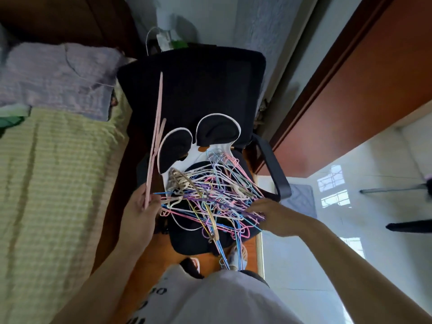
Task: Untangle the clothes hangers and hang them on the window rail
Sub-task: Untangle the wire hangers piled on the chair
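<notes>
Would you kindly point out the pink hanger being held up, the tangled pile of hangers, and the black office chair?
pink hanger (157,127): head view, on its long straight bar.
tangled pile of hangers (210,195): head view, middle of the heap.
black office chair (194,85): head view, on the backrest.

There is one black chair (194,90), and one tangled pile of hangers (210,197) too many to count. One pink hanger (155,141) is apart. Two hands show: left hand (140,216), right hand (278,216).
</notes>
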`<state>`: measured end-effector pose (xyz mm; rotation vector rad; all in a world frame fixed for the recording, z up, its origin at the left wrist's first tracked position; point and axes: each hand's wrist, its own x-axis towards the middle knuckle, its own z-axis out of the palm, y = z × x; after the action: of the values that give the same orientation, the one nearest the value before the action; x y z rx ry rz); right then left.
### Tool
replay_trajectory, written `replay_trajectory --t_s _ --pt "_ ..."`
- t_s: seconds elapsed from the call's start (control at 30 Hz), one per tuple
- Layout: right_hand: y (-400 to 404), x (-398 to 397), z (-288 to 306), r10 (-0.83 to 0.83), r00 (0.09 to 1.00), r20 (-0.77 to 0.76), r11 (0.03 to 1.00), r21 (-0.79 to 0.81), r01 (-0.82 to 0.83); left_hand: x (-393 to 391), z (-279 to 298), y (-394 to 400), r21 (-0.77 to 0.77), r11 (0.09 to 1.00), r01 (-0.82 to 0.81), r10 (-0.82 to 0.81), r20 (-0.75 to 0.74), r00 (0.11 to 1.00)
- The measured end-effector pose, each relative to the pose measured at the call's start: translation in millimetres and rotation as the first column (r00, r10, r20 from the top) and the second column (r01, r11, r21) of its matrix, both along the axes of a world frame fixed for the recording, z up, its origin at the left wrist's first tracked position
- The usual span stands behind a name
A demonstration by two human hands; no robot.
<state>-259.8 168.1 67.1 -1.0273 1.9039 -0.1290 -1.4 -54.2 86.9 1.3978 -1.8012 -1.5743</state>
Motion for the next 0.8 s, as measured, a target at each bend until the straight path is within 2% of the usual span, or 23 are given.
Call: replay_trajectory --t_s 0.13,0.3,0.57,0.63,0.7,0.77,0.8 --pt "-30 17 -18 0.033 0.997 -0.075 0.998 0.049 -0.029 45 -13 -13 0.01 0.998 -0.061 0.06 0.061 0.996" --pt "-45 35 -26 0.033 0.986 -0.164 0.998 0.064 -0.023 77 -19 -27 0.025 0.998 -0.056 0.052 0.129 0.99" --pt "-52 51 -11 0.016 0.947 -0.321 1.0 0.019 -0.011 84 -17 -38 0.056 0.997 -0.052 0.046 0.113 0.993" --pt "-46 54 0 -0.001 0.92 -0.392 1.0 -0.016 -0.006 77 -10 -37 0.044 0.999 0.007 -0.011 0.104 0.995" --pt "-37 59 7 -0.098 0.901 -0.422 0.994 -0.087 0.068 70 -3 -34 0.027 0.997 0.071 -0.073 0.102 0.992" --pt "-16 68 12 -0.339 0.859 -0.385 0.94 -0.167 0.296 55 4 -27 0.027 0.985 0.169 -0.171 0.089 0.981" --pt "-2 76 15 -0.499 0.808 -0.313 0.866 -0.211 0.453 45 7 -22 0.033 0.973 0.227 -0.23 0.091 0.969"
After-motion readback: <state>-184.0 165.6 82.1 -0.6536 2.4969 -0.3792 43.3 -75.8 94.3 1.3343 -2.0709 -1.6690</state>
